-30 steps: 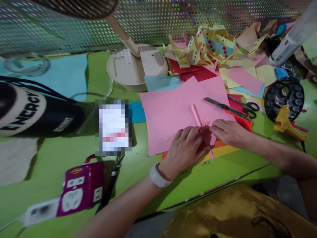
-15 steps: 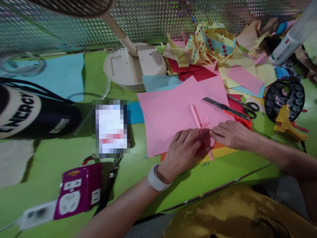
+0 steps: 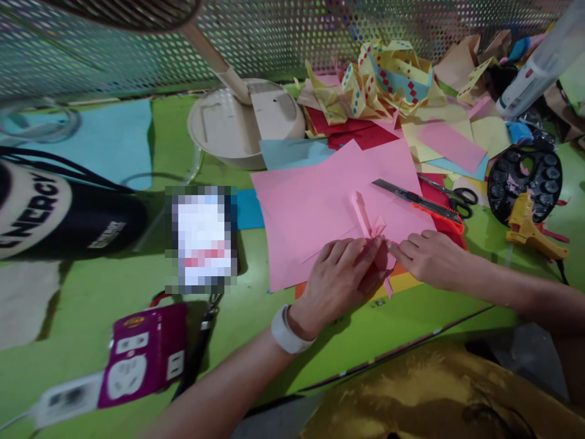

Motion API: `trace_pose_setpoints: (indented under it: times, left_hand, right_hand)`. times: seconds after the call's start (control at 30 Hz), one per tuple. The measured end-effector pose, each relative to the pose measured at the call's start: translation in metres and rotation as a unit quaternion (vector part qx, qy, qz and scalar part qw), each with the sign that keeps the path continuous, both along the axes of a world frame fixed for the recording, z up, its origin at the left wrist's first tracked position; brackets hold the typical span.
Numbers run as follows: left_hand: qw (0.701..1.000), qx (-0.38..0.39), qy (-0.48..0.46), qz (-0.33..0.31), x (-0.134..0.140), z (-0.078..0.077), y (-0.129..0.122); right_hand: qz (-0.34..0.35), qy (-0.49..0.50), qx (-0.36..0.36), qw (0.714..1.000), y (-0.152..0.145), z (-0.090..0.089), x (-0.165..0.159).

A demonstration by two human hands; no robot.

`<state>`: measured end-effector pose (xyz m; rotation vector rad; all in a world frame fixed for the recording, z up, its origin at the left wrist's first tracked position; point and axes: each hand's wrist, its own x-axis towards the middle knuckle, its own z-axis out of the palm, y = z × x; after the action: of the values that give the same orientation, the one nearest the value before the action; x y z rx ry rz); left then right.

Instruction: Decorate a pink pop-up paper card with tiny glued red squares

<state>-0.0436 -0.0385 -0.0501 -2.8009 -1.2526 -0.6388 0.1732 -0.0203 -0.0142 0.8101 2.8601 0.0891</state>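
The left hand [image 3: 336, 277] is partly closed, gripping the folded pink paper [image 3: 362, 216] between thumb and fingers. The right hand [image 3: 427, 259] has its fingertips drawn together at the paper's right edge (whether they pinch it cannot be told). The folded paper is positioned over the near part of the pink sheets [image 3: 301, 213] on the bench [image 3: 249, 332]. Scissors [image 3: 465, 196] lie to the far right.

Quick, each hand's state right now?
Left hand: closed, holding the folded pink paper.
Right hand: fingers curled, fingertips at the same paper; whether they grip it cannot be told.
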Motion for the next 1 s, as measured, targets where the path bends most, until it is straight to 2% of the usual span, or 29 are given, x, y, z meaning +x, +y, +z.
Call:
trace_pose_setpoints:
  times: [0.4,0.67,1.0]
  left_hand:
    - [1.000,0.024,-0.001,-0.004,0.0001,0.0015,0.0013]
    - [0.999,0.038,0.014,-0.004,0.0001,0.0014,0.0013]
    - [1.000,0.023,0.009,-0.004,0.0006,0.0011,0.0010]
  right_hand:
    - [-0.016,0.047,0.035,0.998,0.0040,-0.0047,0.0044]
    - [-0.003,0.003,-0.005,1.000,0.0037,-0.0023,0.0016]
    - [-0.011,-0.001,0.018,1.000,0.0027,-0.0003,0.0019]
